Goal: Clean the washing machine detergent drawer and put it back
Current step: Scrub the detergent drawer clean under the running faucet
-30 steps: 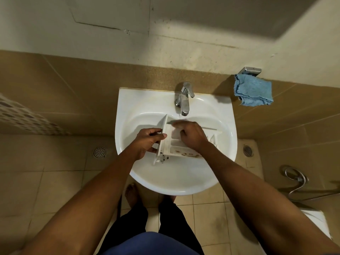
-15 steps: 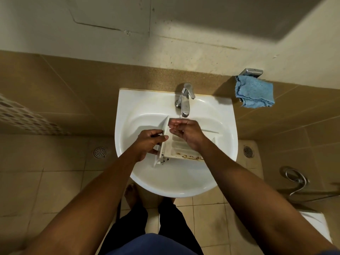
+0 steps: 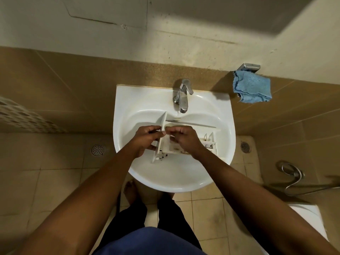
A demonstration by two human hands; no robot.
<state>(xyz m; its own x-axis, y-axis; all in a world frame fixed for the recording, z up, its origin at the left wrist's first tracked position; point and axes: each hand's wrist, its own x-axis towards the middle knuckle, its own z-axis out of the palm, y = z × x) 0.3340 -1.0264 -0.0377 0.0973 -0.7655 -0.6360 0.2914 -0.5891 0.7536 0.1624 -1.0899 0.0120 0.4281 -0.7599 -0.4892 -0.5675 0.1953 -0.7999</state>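
Observation:
A white detergent drawer (image 3: pixel 208 142) lies across the basin of a white sink (image 3: pixel 217 173), under the chrome tap (image 3: pixel 183 97). Dark grime spots show on its near edge and under its front panel. My left hand (image 3: pixel 147 138) grips the drawer's front panel at the left end, thumb on the inner side. My right hand (image 3: pixel 184 138) is over the left compartment with its fingers curled, fingertips close to the front panel; what they touch is hidden. No water stream is plainly visible.
A blue cloth (image 3: pixel 252 88) hangs on a metal holder on the wall to the right of the sink. Floor drains (image 3: pixel 97 150) sit on either side. A hose (image 3: pixel 292 177) lies at the right, a white fixture (image 3: pixel 309 218) at the lower right. My feet stand under the sink.
My right hand has moved from the middle of the drawer toward its left end, near the front panel. The left hand keeps its grip on the panel.

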